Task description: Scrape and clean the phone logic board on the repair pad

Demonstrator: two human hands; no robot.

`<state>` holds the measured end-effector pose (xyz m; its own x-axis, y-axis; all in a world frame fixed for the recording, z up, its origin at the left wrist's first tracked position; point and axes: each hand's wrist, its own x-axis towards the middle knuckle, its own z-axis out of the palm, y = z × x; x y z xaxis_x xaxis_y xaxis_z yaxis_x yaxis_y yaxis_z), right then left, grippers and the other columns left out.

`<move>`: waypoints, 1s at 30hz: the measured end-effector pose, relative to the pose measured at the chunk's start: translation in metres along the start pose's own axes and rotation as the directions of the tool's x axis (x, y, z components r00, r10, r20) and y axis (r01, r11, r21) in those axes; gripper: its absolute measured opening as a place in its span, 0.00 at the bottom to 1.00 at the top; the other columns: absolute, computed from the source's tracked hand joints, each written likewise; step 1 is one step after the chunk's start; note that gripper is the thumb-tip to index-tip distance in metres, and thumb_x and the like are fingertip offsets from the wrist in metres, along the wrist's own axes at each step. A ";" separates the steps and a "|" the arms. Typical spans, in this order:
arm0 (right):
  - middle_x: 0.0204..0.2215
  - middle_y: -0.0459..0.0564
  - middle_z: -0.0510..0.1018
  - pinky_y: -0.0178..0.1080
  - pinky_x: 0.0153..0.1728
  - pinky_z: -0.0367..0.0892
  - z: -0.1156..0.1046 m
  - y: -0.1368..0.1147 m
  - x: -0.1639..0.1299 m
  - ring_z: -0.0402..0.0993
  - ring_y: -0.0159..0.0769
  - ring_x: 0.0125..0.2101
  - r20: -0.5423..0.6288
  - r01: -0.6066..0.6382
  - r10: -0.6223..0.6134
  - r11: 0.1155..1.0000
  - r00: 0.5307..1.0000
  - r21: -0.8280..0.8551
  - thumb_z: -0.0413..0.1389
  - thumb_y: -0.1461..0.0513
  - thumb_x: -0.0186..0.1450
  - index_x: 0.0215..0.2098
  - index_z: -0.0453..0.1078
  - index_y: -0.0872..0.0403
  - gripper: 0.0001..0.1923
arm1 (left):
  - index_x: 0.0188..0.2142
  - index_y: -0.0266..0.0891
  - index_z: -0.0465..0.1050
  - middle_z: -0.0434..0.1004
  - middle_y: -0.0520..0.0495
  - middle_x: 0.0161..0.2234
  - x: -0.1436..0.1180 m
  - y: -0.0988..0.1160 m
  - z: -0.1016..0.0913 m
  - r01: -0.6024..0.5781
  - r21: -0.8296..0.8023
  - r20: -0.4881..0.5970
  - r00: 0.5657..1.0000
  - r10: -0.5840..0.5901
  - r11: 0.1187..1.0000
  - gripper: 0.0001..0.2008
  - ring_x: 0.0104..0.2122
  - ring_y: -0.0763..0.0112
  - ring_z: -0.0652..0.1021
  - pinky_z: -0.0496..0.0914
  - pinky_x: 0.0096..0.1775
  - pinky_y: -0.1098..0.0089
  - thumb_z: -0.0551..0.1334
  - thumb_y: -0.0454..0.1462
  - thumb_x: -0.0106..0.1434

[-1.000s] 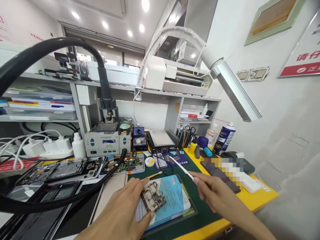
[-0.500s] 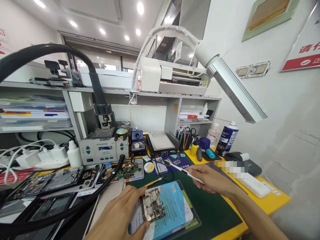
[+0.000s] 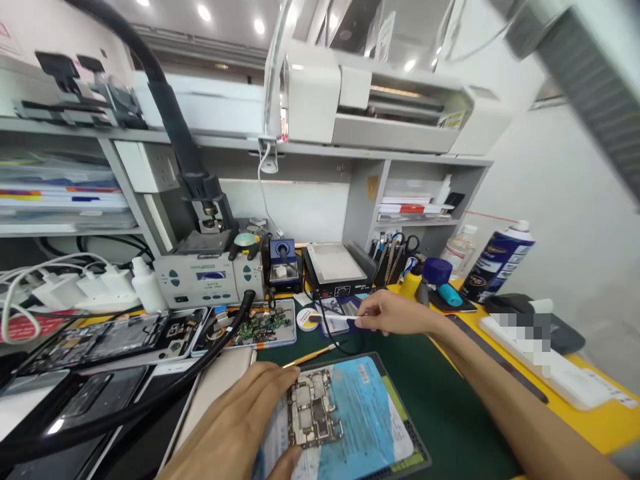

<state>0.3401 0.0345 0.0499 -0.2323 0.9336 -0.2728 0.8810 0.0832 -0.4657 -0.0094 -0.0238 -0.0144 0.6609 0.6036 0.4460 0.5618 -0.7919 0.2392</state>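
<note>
A phone circuit board (image 3: pixel 315 410) lies on a blue and white printed packet (image 3: pixel 367 400) on a dark-edged pad. My left hand (image 3: pixel 240 417) holds the board's left side, with the thumb at its lower corner and the fingertips at its upper corner. Farther off, my right hand (image 3: pixel 395 313) is closed round the white handle of a small brush (image 3: pixel 333 319). The brush's dark bristle head is at the edge of a round white and yellow tin (image 3: pixel 306 320). A yellow-handled tool (image 3: pixel 310 355) lies between my hands, partly behind the left fingers.
A hot-air station (image 3: pixel 210 277) stands at back left, its black hose (image 3: pixel 200 367) crossing the left side. Phone parts (image 3: pixel 110 350) and a tray of small boards (image 3: pixel 265 327) lie there. A heating plate (image 3: pixel 337 273), tool holder (image 3: pixel 393 260) and spray can (image 3: pixel 497 260) stand behind.
My right hand has moved forward with the brush, from beside the packet to the round tin. My left hand stays at the board. The view has shifted downward and closer.
</note>
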 end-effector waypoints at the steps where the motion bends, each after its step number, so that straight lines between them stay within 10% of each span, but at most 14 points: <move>1: 0.40 0.48 0.83 0.44 0.39 0.80 0.005 0.002 0.002 0.82 0.38 0.36 -0.027 0.017 -0.018 0.999 0.999 -0.039 0.61 0.53 0.76 0.46 0.77 0.56 0.14 | 0.68 0.51 0.64 0.79 0.48 0.62 -0.002 -0.001 0.001 0.017 0.001 0.009 1.000 -0.017 1.000 0.33 0.60 0.56 0.80 0.76 0.62 0.64 0.66 0.38 0.63; 14: 0.48 0.63 0.80 0.55 0.54 0.69 0.042 0.006 0.004 0.76 0.56 0.52 -0.299 0.182 -0.272 0.938 0.915 -0.296 0.58 0.58 0.75 0.55 0.80 0.59 0.17 | 0.68 0.55 0.61 0.78 0.47 0.63 -0.009 0.008 0.007 0.160 0.071 0.007 0.987 -0.161 0.985 0.34 0.60 0.53 0.81 0.78 0.60 0.57 0.67 0.44 0.64; 30: 0.42 0.53 0.84 0.45 0.42 0.68 0.056 -0.009 0.021 0.78 0.46 0.44 -0.168 0.368 -0.397 0.912 0.902 -0.181 0.59 0.62 0.74 0.39 0.86 0.50 0.12 | 0.71 0.55 0.56 0.69 0.51 0.69 -0.012 0.014 -0.002 0.051 0.205 0.111 0.991 -0.075 0.977 0.33 0.62 0.68 0.79 0.72 0.62 0.70 0.64 0.43 0.69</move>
<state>0.3038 0.0342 0.0012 -0.4905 0.8678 0.0800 0.7927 0.4825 -0.3726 -0.0103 -0.0418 -0.0147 0.6682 0.6678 0.3279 0.6849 -0.7243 0.0794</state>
